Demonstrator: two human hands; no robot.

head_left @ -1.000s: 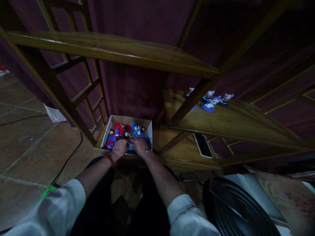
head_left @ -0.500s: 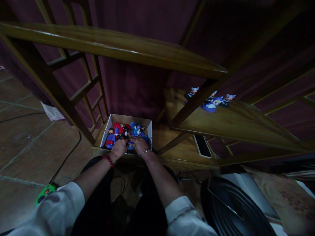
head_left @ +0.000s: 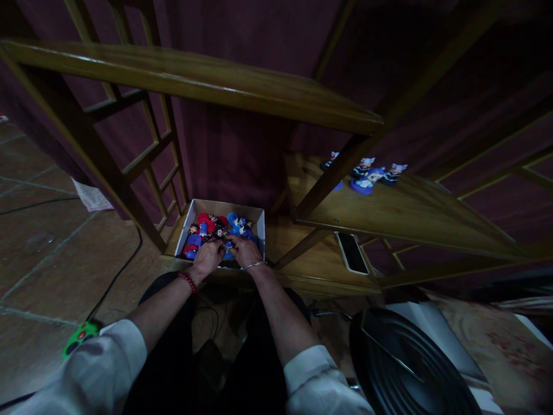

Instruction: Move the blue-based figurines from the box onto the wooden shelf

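Note:
An open cardboard box [head_left: 184, 228] with white sides stands on the low wooden shelf, holding several small figurines in red, blue and black. My left hand [head_left: 208, 257] and my right hand [head_left: 245, 252] are over its near side. Between them is a small blue figurine [head_left: 228, 246], pinched by the fingers of both hands. My fingertips are partly hidden, and the figurine's details are too dark to make out. Around my hands lie red figurines [head_left: 206, 219] at the back and a light-blue one [head_left: 235, 221] at the back right.
A raised wooden shelf [head_left: 415, 216] at right carries several figurines [head_left: 367, 181]. Below it lies a phone [head_left: 352, 252]. A wooden bar [head_left: 194, 75] crosses above my hands. A black ridged round object [head_left: 406, 363] stands at lower right, a green controller-like object [head_left: 82, 337] at left.
My hands have drawn slightly apart, and the blue figurine between them shows more. The view has shifted a little; the box and the other figurines stay in place.

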